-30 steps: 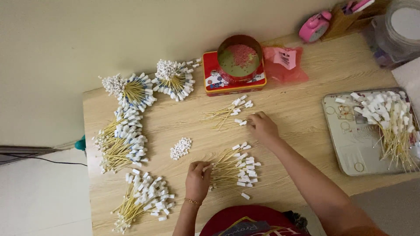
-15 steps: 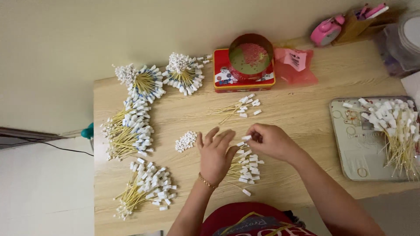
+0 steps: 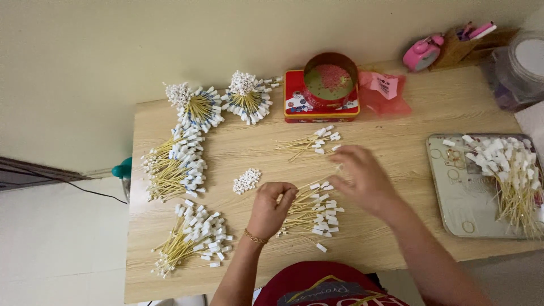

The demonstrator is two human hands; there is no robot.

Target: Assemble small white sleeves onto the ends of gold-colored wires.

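Left hand (image 3: 271, 207) curled, fingertips pinching tagged sticks (image 3: 313, 212).

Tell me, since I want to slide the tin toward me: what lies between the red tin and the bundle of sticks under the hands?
In the head view, a small loose bunch of tagged sticks lies between the red tin and the bundle; otherwise bare table.

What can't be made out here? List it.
Head view only:
- Right hand: motion-blurred, so its fingers and any stick in them are unclear.
- Left hand: its fingers curl over the stick pile, hiding what they pinch.
- Tray: cut off by the right edge.
- Round tin: contents too small to identify.
- Clear jar: cut off at the corner.
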